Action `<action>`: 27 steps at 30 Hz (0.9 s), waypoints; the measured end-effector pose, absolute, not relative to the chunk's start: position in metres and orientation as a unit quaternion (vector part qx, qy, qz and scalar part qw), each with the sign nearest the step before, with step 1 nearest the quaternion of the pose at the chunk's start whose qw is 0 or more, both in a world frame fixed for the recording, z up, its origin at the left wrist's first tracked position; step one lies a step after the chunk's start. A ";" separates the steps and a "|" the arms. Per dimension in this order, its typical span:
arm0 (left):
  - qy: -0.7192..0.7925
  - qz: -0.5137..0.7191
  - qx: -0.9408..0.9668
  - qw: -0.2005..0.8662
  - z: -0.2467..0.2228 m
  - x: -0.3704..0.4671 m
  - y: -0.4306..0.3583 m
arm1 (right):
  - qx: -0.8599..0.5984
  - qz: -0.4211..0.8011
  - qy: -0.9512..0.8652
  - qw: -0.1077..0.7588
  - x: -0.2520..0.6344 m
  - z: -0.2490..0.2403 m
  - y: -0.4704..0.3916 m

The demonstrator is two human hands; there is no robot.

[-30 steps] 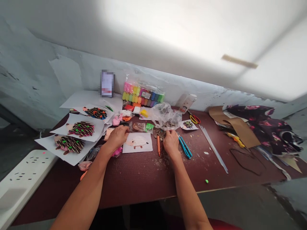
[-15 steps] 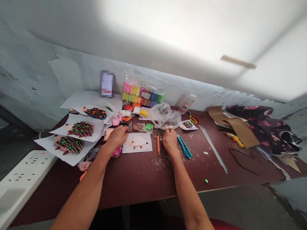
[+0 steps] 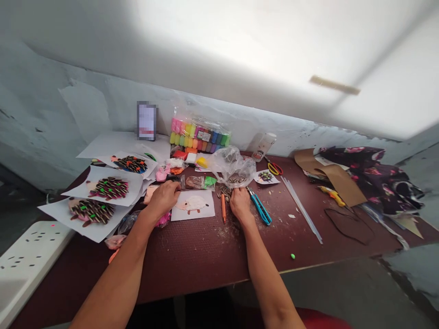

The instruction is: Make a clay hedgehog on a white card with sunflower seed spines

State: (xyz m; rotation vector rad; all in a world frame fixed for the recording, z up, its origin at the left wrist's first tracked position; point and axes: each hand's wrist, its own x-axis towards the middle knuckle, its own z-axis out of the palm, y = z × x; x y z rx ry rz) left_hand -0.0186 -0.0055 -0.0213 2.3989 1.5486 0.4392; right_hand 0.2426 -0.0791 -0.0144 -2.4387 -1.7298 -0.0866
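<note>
My left hand (image 3: pixel 164 198) rests with bent fingers at the upper left corner of a paper (image 3: pixel 178 212) bearing a pale hedgehog figure (image 3: pixel 194 202). Its fingertips are hidden beside a small packet of dark clay (image 3: pixel 180 180). My right hand (image 3: pixel 240 203) has its fingers curled down at loose striped sunflower seeds (image 3: pixel 223 190), in front of a clear plastic bag (image 3: pixel 226 163) with more seeds in it. What that hand pinches, if anything, cannot be seen. An orange pen (image 3: pixel 223 208) lies left of my right hand, and a blue utility knife (image 3: pixel 260 209) to its right.
Finished-looking seed hedgehogs on paper (image 3: pixel 132 186) lie at left, above a white power strip (image 3: pixel 32 249). Behind are colored clay packs (image 3: pixel 202 137) and a bottle (image 3: pixel 264 147). To the right are scissors (image 3: pixel 274 168), clear sticks (image 3: pixel 303 210) and a yellow glue gun (image 3: pixel 332 195).
The view has turned slightly to the right. My right hand has drawn back a little from the bag, showing more seeds. My left hand stays by the paper's corner.
</note>
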 end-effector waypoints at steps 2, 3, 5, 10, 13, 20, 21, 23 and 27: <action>0.531 0.146 0.825 0.124 -0.021 -0.019 -0.006 | -0.797 -0.004 -0.599 0.076 0.241 -0.015 -0.081; 0.532 0.143 0.826 0.123 -0.021 -0.018 -0.006 | -0.785 0.010 -0.614 0.088 0.240 -0.014 -0.082; 0.533 0.143 0.825 0.120 -0.020 -0.018 -0.006 | -0.767 0.027 -0.630 0.122 0.239 -0.012 -0.085; 0.534 0.145 0.824 0.125 -0.021 -0.018 -0.006 | -0.796 -0.031 -0.574 0.188 0.240 0.000 -0.090; 0.536 0.142 0.823 0.121 -0.022 -0.019 -0.005 | -0.769 -0.040 -0.603 0.208 0.242 0.004 -0.086; 0.531 0.151 0.823 0.133 -0.022 -0.019 -0.005 | -0.803 0.016 -0.593 0.057 0.251 0.004 -0.061; 0.532 0.153 0.822 0.133 -0.021 -0.018 -0.005 | -0.805 0.014 -0.590 0.058 0.252 0.006 -0.061; 0.533 0.152 0.822 0.131 -0.021 -0.018 -0.005 | -0.805 0.006 -0.589 0.074 0.255 0.008 -0.065; 0.531 0.139 0.825 0.130 -0.020 -0.018 -0.005 | -0.816 0.015 -0.574 0.069 0.255 0.012 -0.083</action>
